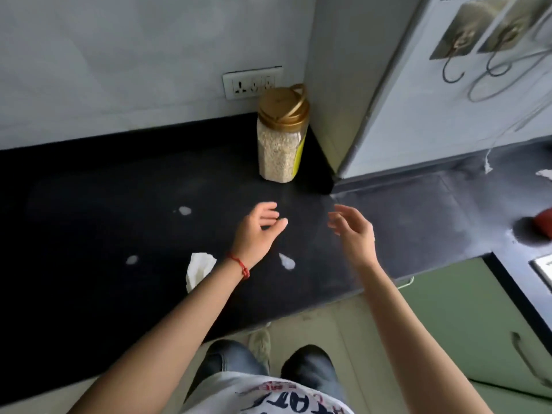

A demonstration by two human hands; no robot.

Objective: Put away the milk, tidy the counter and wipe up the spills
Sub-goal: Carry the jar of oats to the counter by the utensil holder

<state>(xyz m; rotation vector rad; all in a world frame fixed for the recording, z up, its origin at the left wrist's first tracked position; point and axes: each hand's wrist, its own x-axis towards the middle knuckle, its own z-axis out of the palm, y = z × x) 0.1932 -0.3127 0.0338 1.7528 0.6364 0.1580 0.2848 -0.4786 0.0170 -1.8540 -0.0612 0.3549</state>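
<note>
Three white milk spills lie on the black counter (89, 222): one puddle (185, 210) left of my left hand, one (132, 259) farther left near the front, one (287, 261) between my wrists. A crumpled white tissue (197, 271) rests beside my left wrist. My left hand (260, 228) hovers open above the counter, fingers apart, holding nothing. My right hand (354, 231) is also open and empty, a little to the right. A clear jar of oats with a gold lid (281, 135) stands upright in the back corner. No milk container is in view.
A grey wall with a power socket (252, 82) runs behind the counter. A pale cabinet side with metal hooks (466, 55) rises at the right. A red object (544, 222) sits at the right edge. Green cupboard doors (466, 318) lie below.
</note>
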